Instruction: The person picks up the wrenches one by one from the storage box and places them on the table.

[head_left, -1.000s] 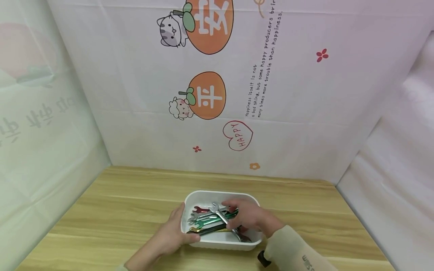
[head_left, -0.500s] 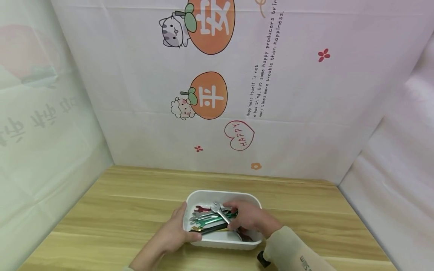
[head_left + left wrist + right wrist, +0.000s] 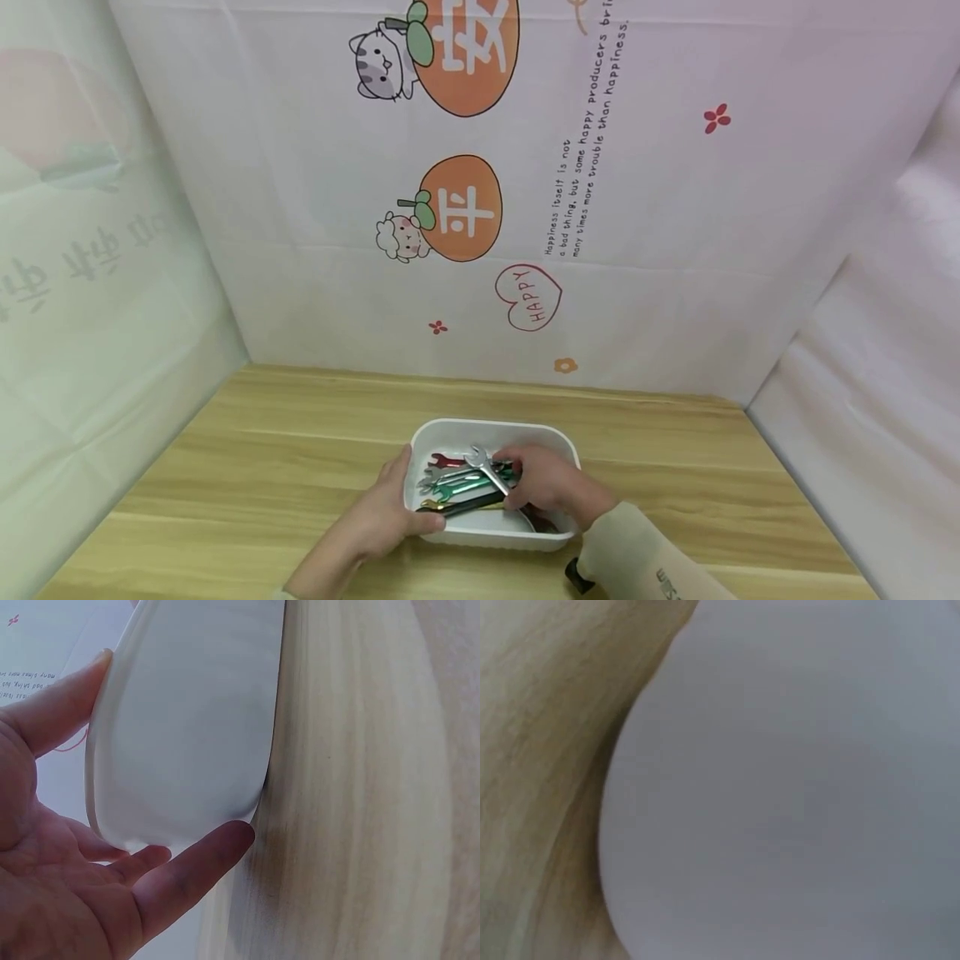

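A white plastic tray stands on the table with several open-ended wrenches lying in it. My left hand grips its left end, thumb over the near corner; in the left wrist view the fingers spread along the outer wall. My right hand reaches in at the right, fingers curled around a silver wrench that lies slantwise over the pile. Beneath are a red wrench, green wrenches and a black wrench. The tray's wall fills most of the right wrist view, hiding that hand.
The wood-grain table reaches back to a white printed cloth wall. Cloth sheets also hang at the left and right. A black band hangs under the right sleeve.
My right hand's fingers have curled in closer on the silver wrench, covering its lower end. The left hand keeps its hold on the tray, which stays put.
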The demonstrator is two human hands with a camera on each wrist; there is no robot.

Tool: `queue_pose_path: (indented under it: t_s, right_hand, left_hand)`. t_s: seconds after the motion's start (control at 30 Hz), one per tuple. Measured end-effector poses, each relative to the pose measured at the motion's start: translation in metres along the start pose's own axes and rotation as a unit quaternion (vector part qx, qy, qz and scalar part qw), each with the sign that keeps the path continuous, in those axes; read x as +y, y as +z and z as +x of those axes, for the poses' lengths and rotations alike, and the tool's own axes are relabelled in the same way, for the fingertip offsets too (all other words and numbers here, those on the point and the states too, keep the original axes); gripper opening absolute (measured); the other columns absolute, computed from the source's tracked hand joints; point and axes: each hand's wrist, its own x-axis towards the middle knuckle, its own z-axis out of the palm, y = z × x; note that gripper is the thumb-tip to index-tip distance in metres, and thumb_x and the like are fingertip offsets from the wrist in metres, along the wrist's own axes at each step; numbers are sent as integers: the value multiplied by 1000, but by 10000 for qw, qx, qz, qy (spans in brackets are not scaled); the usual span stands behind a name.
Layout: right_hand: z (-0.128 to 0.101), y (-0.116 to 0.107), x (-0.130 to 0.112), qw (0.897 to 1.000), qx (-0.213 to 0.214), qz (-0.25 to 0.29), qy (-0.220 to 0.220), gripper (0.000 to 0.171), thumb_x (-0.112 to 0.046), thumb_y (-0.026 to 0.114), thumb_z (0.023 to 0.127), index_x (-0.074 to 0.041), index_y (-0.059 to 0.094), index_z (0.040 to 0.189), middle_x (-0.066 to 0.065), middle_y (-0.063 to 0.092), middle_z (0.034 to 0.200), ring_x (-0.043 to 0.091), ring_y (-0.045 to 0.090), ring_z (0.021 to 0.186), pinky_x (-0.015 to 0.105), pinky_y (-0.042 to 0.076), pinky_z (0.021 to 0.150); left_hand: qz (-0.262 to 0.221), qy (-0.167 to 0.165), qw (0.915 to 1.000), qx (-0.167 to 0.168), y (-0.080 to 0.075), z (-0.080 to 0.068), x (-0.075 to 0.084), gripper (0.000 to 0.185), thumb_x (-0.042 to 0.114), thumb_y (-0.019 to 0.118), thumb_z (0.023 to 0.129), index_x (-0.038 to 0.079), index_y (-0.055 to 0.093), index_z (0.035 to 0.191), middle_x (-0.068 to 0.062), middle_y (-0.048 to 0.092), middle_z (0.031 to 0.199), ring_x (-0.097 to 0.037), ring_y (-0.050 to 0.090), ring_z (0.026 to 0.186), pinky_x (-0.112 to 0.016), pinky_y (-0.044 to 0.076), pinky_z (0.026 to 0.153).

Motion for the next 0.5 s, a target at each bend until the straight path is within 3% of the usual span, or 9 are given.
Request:
queue_pose_path:
  t_s: [0.3, 0.5]
  right_hand:
    - [0, 5, -4, 9969, 213, -750, -132, 70, 3, 87, 61, -11, 67, 127, 3, 56, 89, 20, 50, 80, 38, 45, 74]
    - [1, 6, 1, 9964, 280, -764, -252, 73, 14, 76, 58, -11, 67, 126, 2, 56, 89, 20, 49, 80, 37, 44, 71]
  left_hand:
    - [37, -9, 10000, -69, -2, 0, 2, 122, 28, 91, 68, -5, 14, 156, -29, 25, 155, -49, 40, 128, -66, 29, 102]
    - [-32, 34, 9999, -94, -3, 0, 2, 122, 26, 91, 68, -6, 13, 156, -30, 26, 154, -49, 42, 126, -66, 30, 102]
